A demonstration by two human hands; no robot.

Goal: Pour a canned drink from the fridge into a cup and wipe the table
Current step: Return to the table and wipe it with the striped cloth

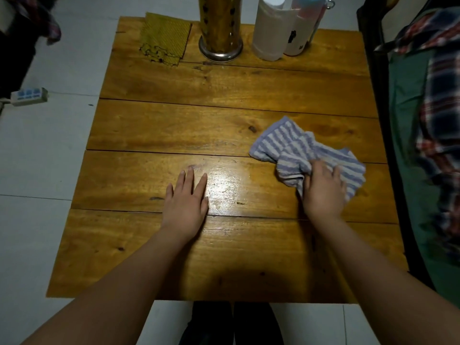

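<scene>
A blue-and-white striped cloth [293, 148] lies bunched on the right side of the wooden table [199, 120]. My right hand [323, 190] presses down on its near part and grips a fold of it. My left hand [186, 202] rests flat on the table near the middle, fingers spread, holding nothing. A shiny patch of the tabletop shows just right of that hand. No can is in view. At the far edge stand a tall golden container [220, 26] with a metal base, a white cup [272, 28] and a pink-and-white bottle [305, 26].
A folded yellow-green cloth [164, 38] lies at the table's far left corner. A bed with green bedding [408, 120] and a plaid garment [438, 115] borders the table on the right. A power strip [28, 95] lies on the tiled floor at left.
</scene>
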